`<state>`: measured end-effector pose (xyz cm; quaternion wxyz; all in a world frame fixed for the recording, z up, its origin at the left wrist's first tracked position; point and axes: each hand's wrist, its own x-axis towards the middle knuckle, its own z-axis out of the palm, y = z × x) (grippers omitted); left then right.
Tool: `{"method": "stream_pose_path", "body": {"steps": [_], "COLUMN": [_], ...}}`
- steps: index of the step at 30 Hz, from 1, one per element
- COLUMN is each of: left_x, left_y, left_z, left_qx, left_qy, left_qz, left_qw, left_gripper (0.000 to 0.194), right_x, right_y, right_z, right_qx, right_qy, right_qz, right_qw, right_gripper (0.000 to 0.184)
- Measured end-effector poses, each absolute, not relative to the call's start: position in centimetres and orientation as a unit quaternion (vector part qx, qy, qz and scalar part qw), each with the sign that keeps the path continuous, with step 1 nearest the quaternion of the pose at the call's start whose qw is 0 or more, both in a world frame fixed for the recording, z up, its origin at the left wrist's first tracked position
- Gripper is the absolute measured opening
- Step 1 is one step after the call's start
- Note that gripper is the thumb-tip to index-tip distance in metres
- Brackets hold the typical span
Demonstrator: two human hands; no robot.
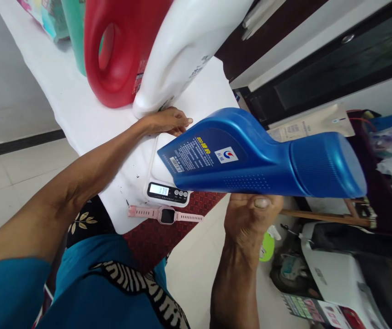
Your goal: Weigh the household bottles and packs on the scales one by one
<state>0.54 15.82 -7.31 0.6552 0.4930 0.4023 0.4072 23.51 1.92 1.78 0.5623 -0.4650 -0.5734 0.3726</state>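
Observation:
A blue bottle [216,155] with a ribbed blue cap stands on a white digital kitchen scale [151,188], its cap end nearest the camera. The scale's lit display appears to read 179. My left hand [169,120] rests at the far side of the scale, beside the base of a white jug [185,50]; its fingers are loosely bent and hold nothing visible. Below the bottle in the picture is my right hand [252,212], closed, thumb bent. The bottle covers its other fingers, so I cannot tell whether it touches or holds anything.
A pink-strapped watch [167,215] lies near the table's front edge. Behind my left hand stand a red jug [120,91] and a green container [74,36]. The white-covered table [120,132] ends at the right, with a white and black scooter [333,274] beyond on the floor.

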Motion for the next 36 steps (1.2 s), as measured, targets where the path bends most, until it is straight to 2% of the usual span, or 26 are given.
{"method": "stream_pose_path", "body": {"steps": [9, 14, 17, 21, 25, 30, 36], "left_x": [0.7, 1.1, 1.3, 1.4, 1.4, 1.3, 1.1], "left_y": [15.7, 15.9, 16.2, 16.5, 16.7, 16.8, 16.8], "left_z": [-7.4, -8.1, -8.7, -9.1, -9.4, -9.4, -9.1], "left_qx": [0.459, 0.43, 0.43, 0.428, 0.424, 0.426, 0.436], "left_qy": [0.392, 0.406, 0.416, 0.404, 0.387, 0.383, 0.394], "left_qz": [0.429, 0.433, 0.432, 0.424, 0.419, 0.414, 0.398], "left_qw": [0.672, 0.68, 0.675, 0.688, 0.704, 0.708, 0.704], "left_gripper": [0.027, 0.021, 0.018, 0.02, 0.031, 0.039, 0.036], "right_x": [22.6, 21.2, 20.1, 18.3, 15.5, 10.6, 7.6], "right_y": [0.7, 3.2, 8.0, 17.3, 26.5, 32.8, 33.7], "right_z": [0.3, 1.1, 2.0, 2.8, 2.3, 0.3, -2.0], "right_qx": [-0.541, -0.507, -0.473, -0.427, -0.411, -0.399, -0.392], "right_qy": [-0.565, -0.519, -0.517, -0.554, -0.551, -0.584, -0.659], "right_qz": [0.337, 0.378, 0.345, 0.286, 0.309, 0.382, 0.394], "right_qw": [0.524, 0.575, 0.624, 0.655, 0.657, 0.594, 0.506], "right_gripper": [0.071, 0.052, 0.045, 0.053, 0.057, 0.057, 0.068]}}
